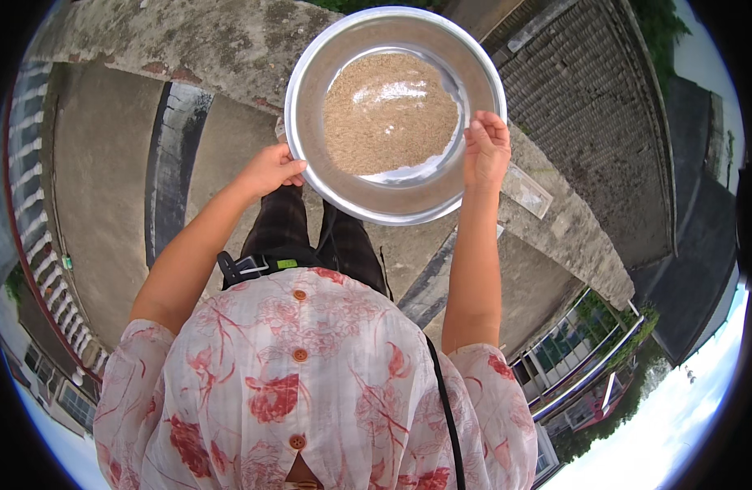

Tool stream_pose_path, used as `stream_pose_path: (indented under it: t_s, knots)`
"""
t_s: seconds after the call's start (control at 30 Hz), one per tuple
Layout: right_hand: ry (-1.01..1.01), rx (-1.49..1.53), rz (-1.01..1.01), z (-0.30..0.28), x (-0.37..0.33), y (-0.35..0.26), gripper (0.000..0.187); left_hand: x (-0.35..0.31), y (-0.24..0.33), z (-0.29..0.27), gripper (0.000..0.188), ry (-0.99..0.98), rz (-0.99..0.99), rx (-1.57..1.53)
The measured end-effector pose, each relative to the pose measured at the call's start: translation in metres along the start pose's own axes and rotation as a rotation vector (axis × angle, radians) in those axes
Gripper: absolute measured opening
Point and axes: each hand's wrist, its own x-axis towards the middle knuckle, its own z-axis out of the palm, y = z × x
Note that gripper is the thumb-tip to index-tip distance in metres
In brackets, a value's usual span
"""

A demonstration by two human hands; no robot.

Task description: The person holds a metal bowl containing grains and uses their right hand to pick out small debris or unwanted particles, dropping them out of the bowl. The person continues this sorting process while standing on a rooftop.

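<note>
A wide, shallow steel basin (315,69) is held up in front of me, above a low concrete parapet. Brown grain (388,114) lies in a patch across its bottom, with a little bare metal showing at the near side. My left hand (271,167) grips the basin's near left rim. My right hand (486,149) grips the right rim, fingers curled over the edge. Both forearms reach up from my floral shirt.
The rough concrete parapet (229,41) runs across the top and down to the right. Beyond it lies a dark tiled roof (588,98). A concrete floor (106,163) spreads to the left, bounded by a railing (33,237). A small black device (253,265) hangs at my waist.
</note>
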Motion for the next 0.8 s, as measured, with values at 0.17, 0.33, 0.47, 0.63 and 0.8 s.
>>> stream_pose_path:
  t_s: [0.17, 0.33, 0.47, 0.63, 0.8]
  knots:
    - [0.088, -0.244, 0.037, 0.007, 0.006, 0.005, 0.028, 0.000, 0.005, 0.001, 0.023, -0.006, -0.006, 0.020]
    - [-0.367, -1.237, 0.038, 0.024, -0.027, 0.109, 0.018, 0.001, 0.000, 0.000, 0.026, -0.006, -0.012, 0.015]
    - [-0.318, -1.466, -0.148, 0.036, -0.034, 0.141, 0.011, 0.001, 0.000, -0.002, 0.027, -0.014, -0.012, 0.042]
    - [-0.350, -1.545, -0.114, 0.047, -0.038, 0.135, 0.013, 0.003, -0.003, 0.000, 0.024, -0.001, -0.011, 0.013]
    - [-0.458, -1.492, 0.008, 0.037, -0.045, 0.113, 0.016, 0.003, -0.004, -0.001, 0.027, -0.014, -0.008, 0.007]
